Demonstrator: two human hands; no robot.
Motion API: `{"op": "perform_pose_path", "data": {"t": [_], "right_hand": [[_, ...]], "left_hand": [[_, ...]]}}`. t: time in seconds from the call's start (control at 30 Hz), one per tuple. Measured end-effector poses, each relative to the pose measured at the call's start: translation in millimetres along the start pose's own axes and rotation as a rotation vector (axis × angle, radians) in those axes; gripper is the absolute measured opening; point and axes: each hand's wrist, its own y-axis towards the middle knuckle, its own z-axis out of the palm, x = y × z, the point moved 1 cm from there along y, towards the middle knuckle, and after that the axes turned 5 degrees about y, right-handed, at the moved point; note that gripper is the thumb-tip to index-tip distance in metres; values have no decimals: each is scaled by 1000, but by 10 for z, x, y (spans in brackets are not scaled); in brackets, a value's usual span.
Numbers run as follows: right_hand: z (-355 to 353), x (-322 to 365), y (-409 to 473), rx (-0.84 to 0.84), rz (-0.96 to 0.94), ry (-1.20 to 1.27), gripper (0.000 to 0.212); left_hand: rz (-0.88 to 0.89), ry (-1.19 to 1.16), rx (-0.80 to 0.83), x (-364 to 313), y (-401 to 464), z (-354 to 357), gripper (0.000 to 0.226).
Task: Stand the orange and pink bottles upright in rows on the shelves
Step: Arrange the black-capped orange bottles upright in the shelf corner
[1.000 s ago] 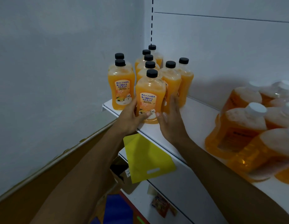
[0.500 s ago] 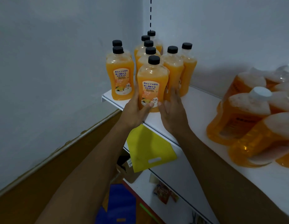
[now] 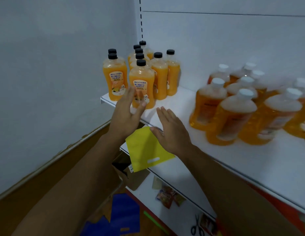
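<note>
Fingers of both hands spread, nothing held. Left hand (image 3: 127, 114) raised just in front of the front bottle (image 3: 142, 86), palm turned right, fingertips overlapping the lower label in this view; contact cannot be confirmed, hand motion-blurred. Right hand (image 3: 172, 130) just right of and below the front bottle, palm facing left, clear of it, over the shelf (image 3: 233, 160) edge.

Front bottle: upright at the shelf's front edge, black cap, orange liquid nearly to the shoulder, white-and-orange label facing the camera.

Black-cap group (image 3: 156, 72): upright, packed just behind and beside the front bottle toward the shelf's left rear corner. All orange-filled to about the same level. One labelled bottle (image 3: 115, 79) stands just left of the front bottle at the shelf's left end.

White-cap bottles (image 3: 233, 109): larger, well right of the front bottle on the same shelf, bunched together, orange liquid with a pale foamy band at the top. Blurred; labels unreadable.

Yellow bag (image 3: 148, 150): flat on the lower shelf, below the front bottle, hanging partly over the edge. Scissors (image 3: 196, 227) lower still, to the right.
</note>
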Motion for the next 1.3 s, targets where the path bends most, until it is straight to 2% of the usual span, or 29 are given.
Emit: {"op": "perform_pose_path", "data": {"t": [0.1,0.33,0.63,1.0,1.13,1.3], "right_hand": [[-245,-98,-488,21,29,-118,81],[-1210,-475,-2069,-19,100,-120,79],[-2683,-1137,-3993,-81,469,-283,69],[-3939,-2287,-5638,-268,888,-478,70],[-4332,-2703,-5960,-338,993,-587,72],[-4569,-3127,-6098,-361,1146,-528,82]], "left_hand": [[54,52,5,-436,-313,-77,64],[199,6,116,-1895,-1342,165,66],[414,-134,289,-3793,-2245,824,66],[647,-296,613,-5645,-2676,2360,73],[734,-334,704,-6288,-2743,2965,68],[806,-350,785,-6849,-2716,3646,68]]}}
